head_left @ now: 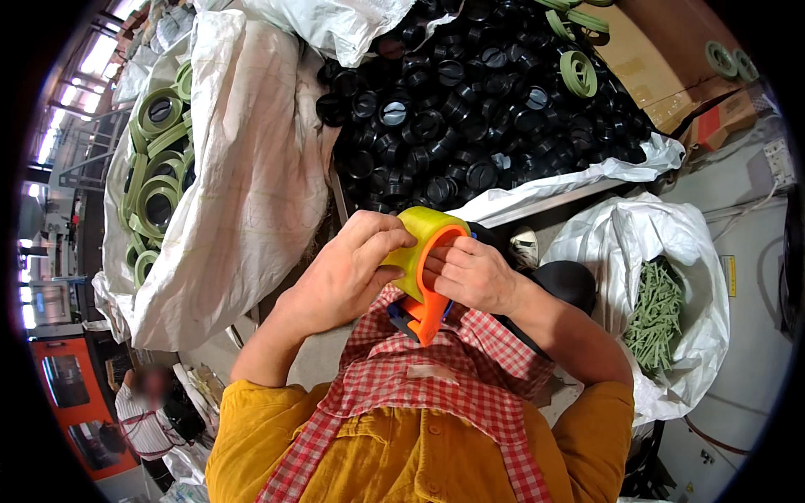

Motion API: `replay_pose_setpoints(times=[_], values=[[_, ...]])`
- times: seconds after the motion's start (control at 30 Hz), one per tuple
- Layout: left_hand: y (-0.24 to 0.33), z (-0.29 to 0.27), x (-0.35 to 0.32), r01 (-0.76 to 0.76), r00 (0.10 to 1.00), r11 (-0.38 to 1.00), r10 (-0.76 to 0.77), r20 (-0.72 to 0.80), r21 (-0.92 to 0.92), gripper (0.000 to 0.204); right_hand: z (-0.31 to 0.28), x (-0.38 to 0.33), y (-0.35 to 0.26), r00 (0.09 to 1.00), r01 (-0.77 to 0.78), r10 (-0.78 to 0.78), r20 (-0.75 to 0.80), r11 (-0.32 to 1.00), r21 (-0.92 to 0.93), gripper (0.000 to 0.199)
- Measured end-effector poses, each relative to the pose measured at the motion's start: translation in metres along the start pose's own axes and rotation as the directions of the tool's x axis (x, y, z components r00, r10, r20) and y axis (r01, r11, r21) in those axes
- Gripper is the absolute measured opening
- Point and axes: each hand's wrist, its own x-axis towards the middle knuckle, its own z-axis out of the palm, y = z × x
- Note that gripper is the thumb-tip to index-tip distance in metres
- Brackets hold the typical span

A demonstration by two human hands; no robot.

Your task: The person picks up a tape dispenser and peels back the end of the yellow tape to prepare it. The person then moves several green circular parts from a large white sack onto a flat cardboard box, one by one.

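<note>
In front of my chest I hold a tape dispenser (431, 314) with an orange frame and dark blue parts at its lower end. A wide yellow roll of tape (408, 284) sits on its ring. My left hand (359, 264) grips the roll from the left, thumb below and fingers on top. From the right, the fingers of my right hand (476, 272) reach into the orange ring and close on its rim; their tips are hidden inside.
Black round caps (436, 126) fill a lined bin ahead. A white sack (243, 168) with green rings (158, 205) stands left. Right is a white bag (696, 293) of thin green pieces (656, 314). A cardboard box (662, 50) stands far right; another person (151, 411) is lower left.
</note>
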Motion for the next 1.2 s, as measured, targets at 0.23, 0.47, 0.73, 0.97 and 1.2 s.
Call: replay_pose_setpoints(times=[0.23, 0.47, 0.73, 0.97, 1.2], values=[[0.001, 0.01, -0.003, -0.097, 0.99, 0.991, 0.106, -0.094, 0.087, 0.046, -0.004, 0.002, 0.0, 0.999, -0.045, 0.044, 0.028, 0.999, 0.006, 0.019], [0.004, 0.017, -0.004, -0.095, 0.984, 0.99, 0.11, -0.143, 0.107, 0.05, -0.008, 0.001, 0.001, 0.995, -0.082, 0.082, 0.049, 0.997, 0.003, 0.022], [0.007, 0.005, 0.001, -0.17, 0.981, 0.985, 0.173, -0.093, 0.03, 0.057, -0.01, 0.0, -0.001, 1.0, -0.007, 0.007, 0.02, 1.0, -0.021, 0.019], [0.011, -0.003, 0.005, -0.08, 0.996, 0.996, 0.081, 0.042, -0.033, 0.067, -0.002, -0.006, -0.004, 0.994, 0.076, -0.073, 0.077, 0.997, -0.032, 0.014], [0.01, -0.004, 0.009, -0.161, 0.986, 0.987, 0.162, 0.037, -0.028, 0.068, -0.006, -0.002, -0.005, 0.996, 0.089, -0.087, 0.029, 0.993, -0.077, 0.012]])
